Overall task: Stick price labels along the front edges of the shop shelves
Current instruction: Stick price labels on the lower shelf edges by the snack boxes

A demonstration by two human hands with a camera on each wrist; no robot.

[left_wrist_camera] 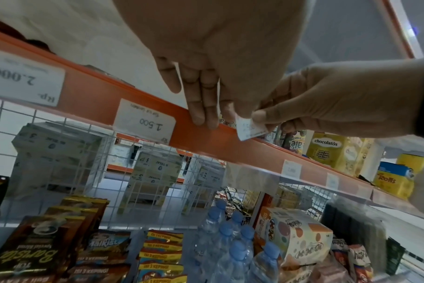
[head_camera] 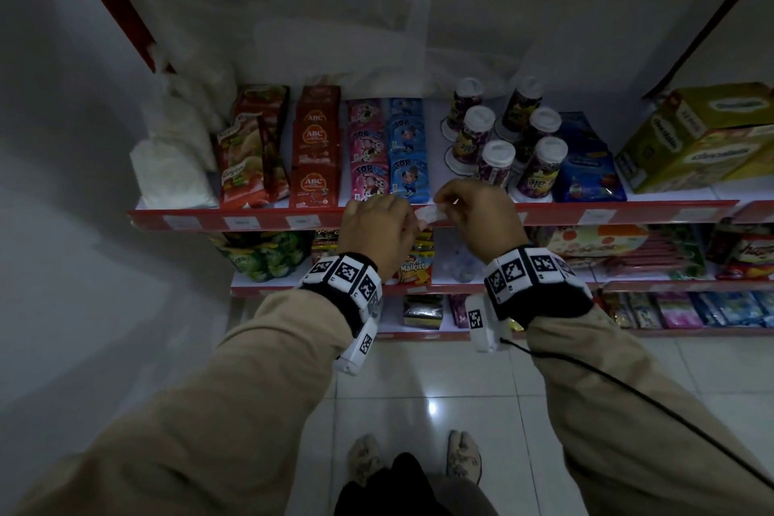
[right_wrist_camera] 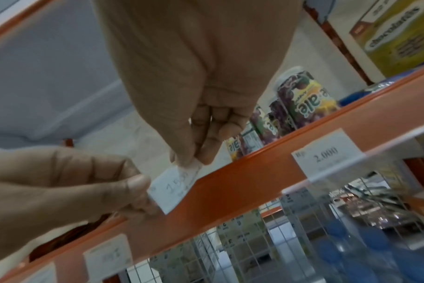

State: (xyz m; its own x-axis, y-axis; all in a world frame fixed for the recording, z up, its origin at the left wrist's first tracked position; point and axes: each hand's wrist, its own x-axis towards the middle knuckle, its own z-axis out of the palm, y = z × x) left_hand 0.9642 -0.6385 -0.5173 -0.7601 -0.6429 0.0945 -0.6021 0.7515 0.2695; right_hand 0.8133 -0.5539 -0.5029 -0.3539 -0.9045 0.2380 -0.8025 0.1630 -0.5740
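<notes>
Price label (right_wrist_camera: 173, 186) at the red shelf edge (right_wrist_camera: 242, 183), both hands on it.
We read its print only faintly, about "1.5"; from the head view our knuckles hide most of it. Left hand (right_wrist_camera: 68, 183) pinches its left end between thumb and curled fingers; right hand (right_wrist_camera: 194, 107), fingers pointing down, nips the upper right corner at its fingertips.

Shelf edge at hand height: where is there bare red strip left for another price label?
The red strip lies bare from the held price label rightward to the 2.000 label. A second gap follows, before the next label. Left of the left hand three labels sit close together; the right hand crowds the middle too.
</notes>
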